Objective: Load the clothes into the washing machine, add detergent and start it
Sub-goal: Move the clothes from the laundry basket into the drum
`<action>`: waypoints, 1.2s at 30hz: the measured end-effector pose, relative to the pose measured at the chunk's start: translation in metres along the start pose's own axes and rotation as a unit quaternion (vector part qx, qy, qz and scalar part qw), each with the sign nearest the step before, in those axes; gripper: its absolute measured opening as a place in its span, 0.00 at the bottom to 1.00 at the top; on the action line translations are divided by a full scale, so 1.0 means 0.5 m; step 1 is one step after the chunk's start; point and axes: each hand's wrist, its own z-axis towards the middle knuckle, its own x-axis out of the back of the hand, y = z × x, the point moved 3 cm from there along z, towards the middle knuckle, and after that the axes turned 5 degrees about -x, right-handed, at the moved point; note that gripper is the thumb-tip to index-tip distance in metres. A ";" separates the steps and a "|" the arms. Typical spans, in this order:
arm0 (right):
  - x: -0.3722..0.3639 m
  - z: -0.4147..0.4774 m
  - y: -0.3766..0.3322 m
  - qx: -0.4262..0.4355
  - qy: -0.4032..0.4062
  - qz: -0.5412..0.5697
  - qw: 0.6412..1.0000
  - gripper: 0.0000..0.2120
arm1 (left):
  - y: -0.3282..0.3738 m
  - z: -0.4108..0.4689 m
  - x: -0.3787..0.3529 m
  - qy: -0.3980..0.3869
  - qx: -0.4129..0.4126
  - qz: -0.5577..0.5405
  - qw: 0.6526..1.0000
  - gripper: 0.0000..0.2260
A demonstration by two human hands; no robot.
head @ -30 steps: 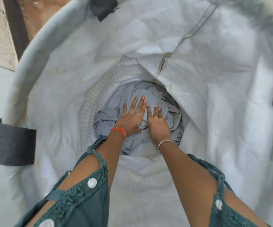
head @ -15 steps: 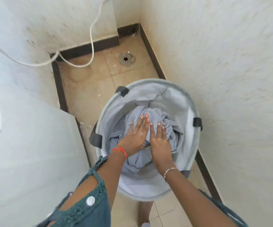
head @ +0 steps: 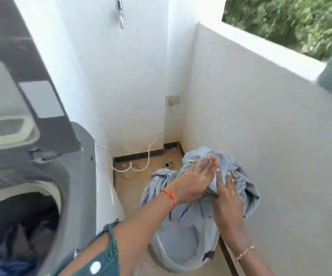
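Left hand [head: 193, 184] and right hand [head: 227, 194] press together on a grey-blue garment bundle [head: 238, 176], held above the laundry basket [head: 183, 242]. Trailing folds may snag its rim or drop short of the open washing machine [head: 41, 196].

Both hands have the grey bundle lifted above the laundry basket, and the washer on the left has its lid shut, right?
Not quite. The head view shows the washing machine with its lid raised and dark clothes already in the drum. The rest holds: the left hand and right hand hold the grey bundle above the laundry basket.
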 end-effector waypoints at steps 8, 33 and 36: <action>0.263 -0.125 -0.293 0.118 0.090 0.056 0.987 0.39 | -0.055 -0.108 0.425 0.107 -0.002 0.087 0.991 0.36; -0.168 -0.391 -0.801 0.340 -0.135 0.066 0.928 0.35 | -0.218 -0.839 0.483 -0.114 0.297 0.207 0.925 0.37; -0.224 -0.393 -0.802 0.314 -0.170 0.060 0.932 0.34 | -0.236 -0.867 0.438 -0.146 0.291 0.195 0.925 0.40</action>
